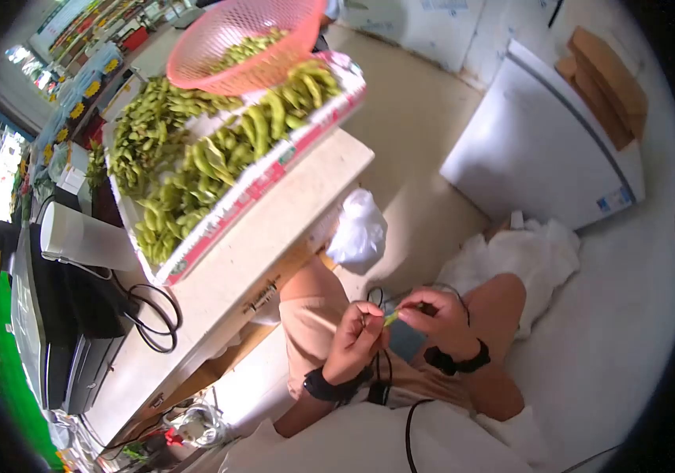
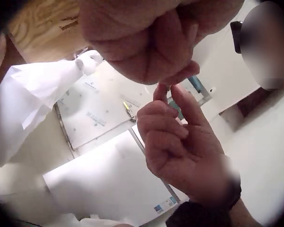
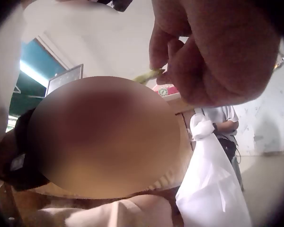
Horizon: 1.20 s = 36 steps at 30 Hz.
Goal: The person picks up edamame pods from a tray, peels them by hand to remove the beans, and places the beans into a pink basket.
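While both hands are kept close together above the lap, a small green pod (image 1: 390, 317) is held between their fingertips; by the right hand (image 1: 448, 325) the pod is pinched between thumb and finger, its other fingers curled; the fingers of the left hand (image 1: 356, 340) are bent narrowly in at the pod's other end, though how firmly it is gripped there cannot be told; a black band (image 1: 337, 386) is worn on the left wrist, and a dark strap (image 1: 457, 359) on the right

Just past the knees, a knotted white bag (image 1: 359, 231) is seen beside the edge of the pale table (image 1: 314, 189); on that table a shallow box (image 1: 262, 183) is filled with green pods (image 1: 255, 130), and over its far end a pink basket (image 1: 195, 69) is set, with more pods inside; a white container (image 1: 81, 238) and a looped black cable (image 1: 156, 311) are placed nearer the box's left side; farther off, brown cardboard (image 1: 607, 87) is propped against a white cabinet (image 1: 542, 142)
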{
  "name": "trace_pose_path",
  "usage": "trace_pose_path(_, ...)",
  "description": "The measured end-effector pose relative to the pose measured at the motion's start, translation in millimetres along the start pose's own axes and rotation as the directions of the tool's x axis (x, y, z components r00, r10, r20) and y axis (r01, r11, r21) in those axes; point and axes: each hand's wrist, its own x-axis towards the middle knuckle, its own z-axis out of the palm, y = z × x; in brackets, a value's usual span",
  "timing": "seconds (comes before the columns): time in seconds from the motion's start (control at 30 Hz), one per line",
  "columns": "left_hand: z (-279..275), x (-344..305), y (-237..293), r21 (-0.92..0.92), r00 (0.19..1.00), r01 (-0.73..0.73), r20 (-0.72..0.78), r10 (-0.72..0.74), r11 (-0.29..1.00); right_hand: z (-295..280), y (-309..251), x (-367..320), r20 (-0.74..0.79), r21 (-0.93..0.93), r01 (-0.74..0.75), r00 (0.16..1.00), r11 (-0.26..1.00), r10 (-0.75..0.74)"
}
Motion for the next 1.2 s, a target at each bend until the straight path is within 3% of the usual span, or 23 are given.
trace_pose_path(0.03,-3.1,-0.2,3.2,-0.088,0.997,0.064,-0.033,-0.068,0.994,2.2,-3.4,5.0,-0.016,0.021,-0.054,0.998,0.998,0.054)
trace_pose_path(0.1,-15.7,2.8,-3.8,-0.127,0.998,0.044,-0.037,-0.049,0.991,7.2,-20.8,18.1,-0.026,0.002,-0.015,1.0,1.0,0.015)
trace_pose_path(0.17,-25.5,5.5,-9.4,-0.236,0.998,-0.012,-0.055,-0.001,0.972,10.6,-39.6,37.1,-0.091,-0.038,0.189,0.977,0.981,-0.192)
trace_pose_path(0.3,-37.7,3.1,-9.6,-0.227,0.995,0.067,-0.059,-0.083,0.972,25.7,-104.8,75.9,-0.155,-0.203,0.357,0.908,0.912,-0.39)
trace_pose_path(0.43,-48.5,1.1,-15.1,-0.21,0.999,0.023,-0.037,-0.031,0.977,49.2,-148.2,127.0,-0.183,-0.331,0.562,0.75,0.758,-0.636)
trace_pose_path(0.5,-50.8,0.4,-9.8,-0.193,0.995,0.07,-0.059,-0.083,0.979,55.4,-159.1,157.9,-0.061,-0.472,0.703,0.575,0.531,-0.816)
trace_pose_path(0.53,-52.4,0.0,-8.7,-0.187,0.993,0.087,-0.061,-0.1,0.978,62.2,-166.8,167.3,-0.057,-0.472,0.705,0.574,0.529,-0.817)
trace_pose_path(0.6,-56.2,0.4,-9.9,-0.183,0.991,0.102,-0.065,-0.115,0.978,76.7,-180.9,183.3,0.015,-0.608,0.71,0.458,0.356,-0.889)
trace_pose_path(0.63,-58.7,0.9,-12.4,-0.19,0.992,0.095,-0.06,-0.108,0.977,80.8,-184.4,194.6,0.017,-0.606,0.711,0.459,0.356,-0.888)
trace_pose_path(0.7,-61.5,-0.7,-14.0,-0.198,0.993,0.092,-0.057,-0.105,0.976,85.9,-185.2,214.2,0.087,-0.627,0.742,0.372,0.239,-0.924)
trace_pose_path(0.73,-62.2,-1.4,-13.8,-0.217,0.995,0.065,-0.056,-0.079,0.974,87.2,-185.4,216.7,0.106,-0.648,0.713,0.433,0.268,-0.895)
trace_pose_path(0.83,-68.5,-4.1,-13.8,-0.234,0.998,0.017,-0.06,-0.032,0.972,83.0,-181.9,208.6,0.189,-0.735,0.644,0.496,0.213,-0.848)
trace_pose_path(0.9,-70.8,-4.3,-17.6,-0.231,0.999,0.002,-0.05,-0.014,0.973,79.4,-178.1,190.6,0.142,-0.706,0.652,0.512,0.276,-0.847)
trace_pose_path(0.97,-71.7,-3.3,-22.1,-0.266,0.994,-0.017,-0.108,-0.012,0.964,72.5,-167.7,167.8,0.013,-0.616,0.647,0.579,0.449,-0.816)
trace_pose_path(1.03,-71.8,-3.0,-19.2,-0.261,0.995,-0.011,-0.103,-0.016,0.965,58.4,-145.9,137.6,0.117,-0.569,0.618,0.714,0.543,-0.69)
trace_pose_path(1.1,-67.5,-6.3,-13.4,-0.259,0.993,-0.005,-0.113,-0.025,0.966,61.1,-106.2,111.3,0.105,-0.444,0.595,0.777,0.67,-0.621)
trace_pose_path(1.17,-61.1,-4.9,0.6,-0.034,0.998,0.0,-0.056,-0.002,0.999,58.7,-75.2,79.6,0.05,-0.269,0.309,0.95,0.912,-0.307)
trace_pose_path(1.2,-59.8,-3.6,-2.0,-0.02,0.999,0.002,-0.043,-0.003,1.0,52.2,-63.3,66.8,0.074,-0.153,0.167,0.985,0.974,-0.157)
